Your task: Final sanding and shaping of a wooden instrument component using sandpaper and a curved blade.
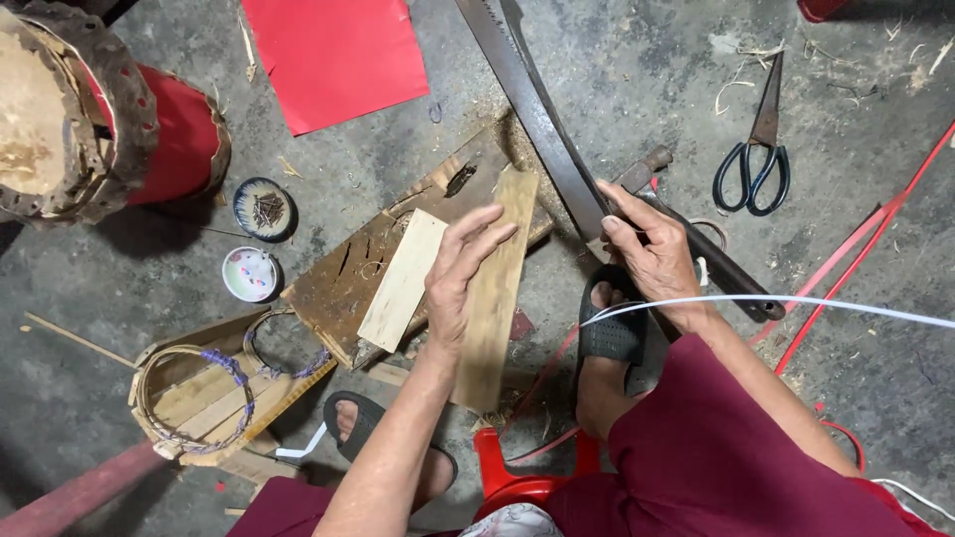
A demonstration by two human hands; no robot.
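I am looking down at my left hand (460,276), which is resting open and flat, fingers spread, on a long plank (494,298) lying across a worn wood block (348,273) on the floor; it is pressing, not gripping. A paler short board (402,279) is lying just beside it. My right hand (652,254) is closing around the back of a saw blade (537,109) near the handle (716,268). The plank looks stiff, light and rough, so I judge it is best pinned mid-length. The blade looks thin, springy and sharp-toothed, safer taken by the handle. Scissors (753,164) are lying well apart.
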